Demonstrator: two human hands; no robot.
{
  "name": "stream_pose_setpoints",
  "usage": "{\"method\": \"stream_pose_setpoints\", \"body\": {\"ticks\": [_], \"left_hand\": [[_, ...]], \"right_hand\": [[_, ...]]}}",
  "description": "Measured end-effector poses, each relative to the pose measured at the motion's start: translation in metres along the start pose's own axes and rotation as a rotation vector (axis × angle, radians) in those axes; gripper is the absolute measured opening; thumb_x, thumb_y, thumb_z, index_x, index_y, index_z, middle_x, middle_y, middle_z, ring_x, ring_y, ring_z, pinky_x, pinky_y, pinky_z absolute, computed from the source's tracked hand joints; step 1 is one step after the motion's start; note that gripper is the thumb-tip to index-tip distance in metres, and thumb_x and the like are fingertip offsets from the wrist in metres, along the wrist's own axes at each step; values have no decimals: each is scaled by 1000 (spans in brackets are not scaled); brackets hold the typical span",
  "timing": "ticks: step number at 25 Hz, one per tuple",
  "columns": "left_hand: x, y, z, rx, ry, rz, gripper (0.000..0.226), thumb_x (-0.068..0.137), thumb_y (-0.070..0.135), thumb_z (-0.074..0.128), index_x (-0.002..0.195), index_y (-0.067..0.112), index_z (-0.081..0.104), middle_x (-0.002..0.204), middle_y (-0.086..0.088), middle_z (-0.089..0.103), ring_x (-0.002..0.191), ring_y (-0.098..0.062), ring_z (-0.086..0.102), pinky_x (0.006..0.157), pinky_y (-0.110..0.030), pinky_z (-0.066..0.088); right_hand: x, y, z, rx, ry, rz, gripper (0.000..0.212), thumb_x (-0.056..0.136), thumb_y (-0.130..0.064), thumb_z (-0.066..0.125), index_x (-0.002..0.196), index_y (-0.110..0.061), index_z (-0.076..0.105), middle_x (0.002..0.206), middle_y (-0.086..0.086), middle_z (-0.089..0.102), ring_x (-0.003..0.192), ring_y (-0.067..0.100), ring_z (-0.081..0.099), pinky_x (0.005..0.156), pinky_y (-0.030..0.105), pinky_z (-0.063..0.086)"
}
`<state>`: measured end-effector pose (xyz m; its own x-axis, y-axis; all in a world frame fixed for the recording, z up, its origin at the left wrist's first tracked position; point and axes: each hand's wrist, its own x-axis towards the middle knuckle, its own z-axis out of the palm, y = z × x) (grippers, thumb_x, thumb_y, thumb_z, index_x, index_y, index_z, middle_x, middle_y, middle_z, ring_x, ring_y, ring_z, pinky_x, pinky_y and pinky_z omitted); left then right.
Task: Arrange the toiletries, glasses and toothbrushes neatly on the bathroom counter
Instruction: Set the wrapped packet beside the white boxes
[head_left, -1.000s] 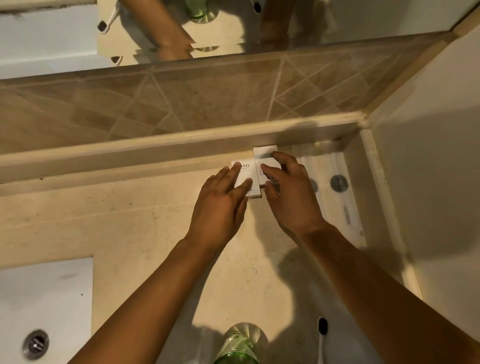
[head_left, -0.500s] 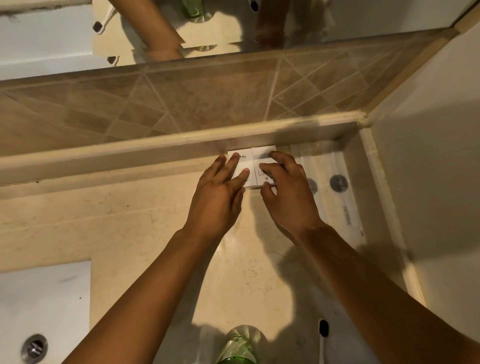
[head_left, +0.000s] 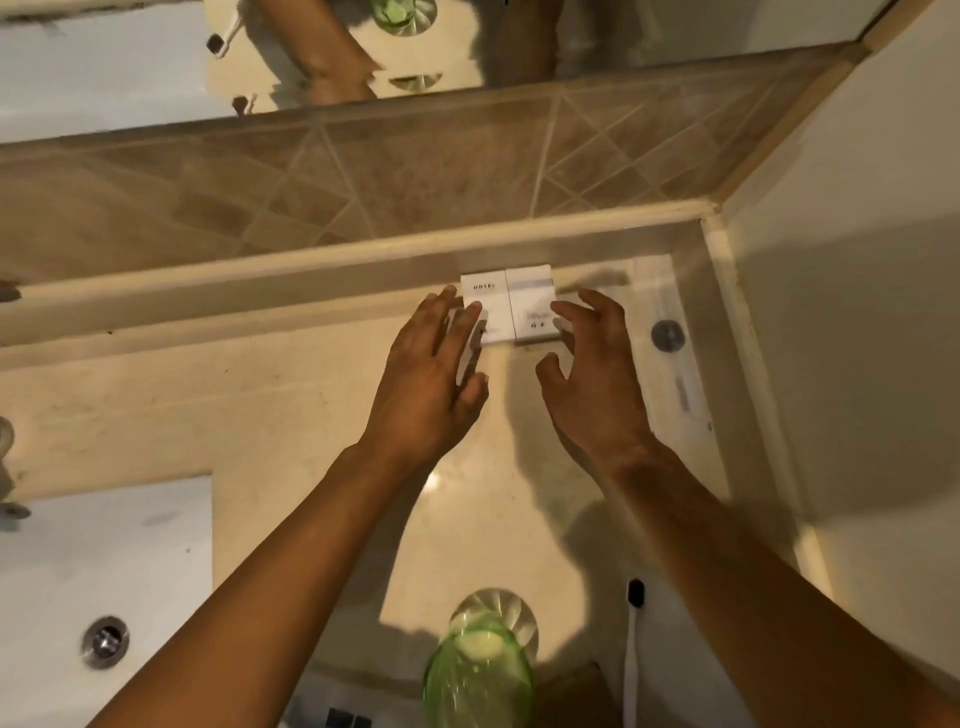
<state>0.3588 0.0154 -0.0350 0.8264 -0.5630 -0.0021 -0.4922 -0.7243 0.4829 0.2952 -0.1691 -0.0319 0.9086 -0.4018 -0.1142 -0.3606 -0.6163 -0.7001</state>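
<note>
At the far left sits the sink (head_left: 104, 571), sunk into your worktop (head_left: 260, 415). Your left hand (head_left: 426, 384) is spread flat, fingertips on the left white box (head_left: 485, 312). The right white box (head_left: 532, 304) touches it, both against the back ledge. Your right hand (head_left: 597, 384) hovers open, gripping nothing. A green glass (head_left: 480, 670) and a toothbrush (head_left: 634, 649) stand nearest you.
</note>
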Motion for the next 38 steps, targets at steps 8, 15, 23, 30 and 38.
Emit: {"method": "stream_pose_setpoints", "body": {"ticks": [8,15,23,30,38], "left_hand": [[-114,13,-30,-143,-9,-56,43,96,25,61,136,8,55,135,-11,59,124,-28,54,103,-39,47],[-219,23,-51,-267,-81,-228,50,93,43,45,126,11,63,120,-7,67,107,-23,63,87,-27,44],[-304,26,-51,-270,-45,-314,19,95,17,60,111,13,71,109,-4,68,100,-18,61,83,-29,42],[-358,7,-34,-217,35,-424,19,90,6,67,109,9,70,101,-9,66,92,-27,63,77,-31,46],[-378,15,-29,-370,132,-620,17,91,13,67,106,14,76,97,-3,77,85,-18,69,80,-27,53]], "right_hand": [[-111,-1,-14,71,-105,-96,45,89,-7,63,132,-18,55,145,3,38,119,6,54,103,28,52],[-193,0,-25,20,-209,-134,36,87,-4,62,121,-15,62,124,4,55,111,19,59,98,33,52],[-273,15,-21,-124,-337,10,8,94,-19,61,98,-16,67,95,-4,61,85,13,59,77,26,47],[-304,-23,13,-282,-599,-442,27,96,-9,55,120,-11,69,116,9,71,104,23,68,93,31,49],[-288,-60,70,-248,-717,-412,40,99,-10,46,136,1,56,132,24,57,118,37,58,101,31,41]]}}
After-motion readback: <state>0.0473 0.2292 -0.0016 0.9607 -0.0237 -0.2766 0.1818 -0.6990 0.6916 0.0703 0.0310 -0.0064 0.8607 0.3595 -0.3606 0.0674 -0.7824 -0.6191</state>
